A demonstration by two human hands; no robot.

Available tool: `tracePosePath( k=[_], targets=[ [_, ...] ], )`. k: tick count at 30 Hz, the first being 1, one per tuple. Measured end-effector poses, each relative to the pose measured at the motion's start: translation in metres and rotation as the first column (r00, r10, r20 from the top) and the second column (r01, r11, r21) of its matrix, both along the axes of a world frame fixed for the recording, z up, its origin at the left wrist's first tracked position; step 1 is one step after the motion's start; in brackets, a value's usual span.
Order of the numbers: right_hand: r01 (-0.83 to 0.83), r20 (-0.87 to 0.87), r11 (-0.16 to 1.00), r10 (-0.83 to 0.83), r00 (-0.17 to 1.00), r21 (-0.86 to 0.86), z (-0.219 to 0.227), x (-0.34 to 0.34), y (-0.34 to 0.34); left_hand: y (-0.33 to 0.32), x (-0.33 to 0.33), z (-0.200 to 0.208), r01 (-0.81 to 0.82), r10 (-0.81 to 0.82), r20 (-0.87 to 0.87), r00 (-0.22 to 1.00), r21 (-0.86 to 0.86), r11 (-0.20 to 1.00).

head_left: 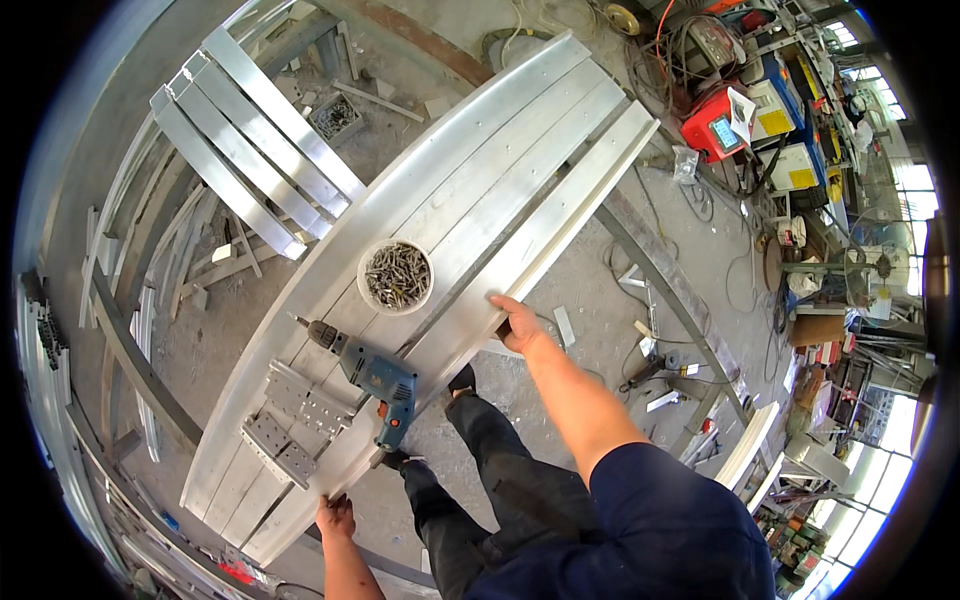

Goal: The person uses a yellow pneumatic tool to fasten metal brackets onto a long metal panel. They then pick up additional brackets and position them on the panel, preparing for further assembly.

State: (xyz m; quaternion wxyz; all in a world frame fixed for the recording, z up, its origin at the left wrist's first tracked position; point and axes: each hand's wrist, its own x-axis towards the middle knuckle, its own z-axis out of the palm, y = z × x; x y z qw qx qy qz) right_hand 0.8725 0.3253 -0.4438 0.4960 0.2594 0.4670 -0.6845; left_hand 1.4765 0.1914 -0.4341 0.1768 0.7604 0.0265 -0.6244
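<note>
Long aluminium planks [455, 205] lie side by side, running from lower left to upper right. My right hand [517, 325] grips the near edge of the closest aluminium plank [560, 226] around its middle, the thumb on top and the fingers partly hidden. Farther left, my left hand [336, 516] is closed on the same plank's near edge. A gap runs between this plank and the one beyond it. On the planks between my hands lies a blue-grey power drill [378, 385]. Beyond the drill stands a white tub [366, 290] full of screws. Perforated metal plates [290, 400] rest left of the drill.
At the far left, several shiny metal bars [255, 145] lie together near a box of small fasteners [335, 118]. A red machine with a screen [716, 125] stands at the far right. Cables and offcuts litter the floor around a long metal beam [680, 305].
</note>
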Motion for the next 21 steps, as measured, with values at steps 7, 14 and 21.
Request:
tracePosePath(
  k=[7,14,21],
  targets=[
    [-0.213,-0.083,0.94,0.243,0.967,0.267,0.034,-0.008,-0.004,-0.003,-0.012,0.022,0.184,-0.186,0.016,0.982,0.071,0.98],
    [-0.471,-0.091,0.187,0.971,0.22,0.862,0.093,-0.099,0.018,-0.003,-0.068,0.063,0.233,-0.243,0.032,0.969,0.197,0.952],
    [0.416,0.009,0.168,0.92,-0.391,0.894,0.079,-0.269,0.002,0.002,-0.059,0.026,0.175,-0.181,0.06,0.982,0.099,0.98]
  ],
)
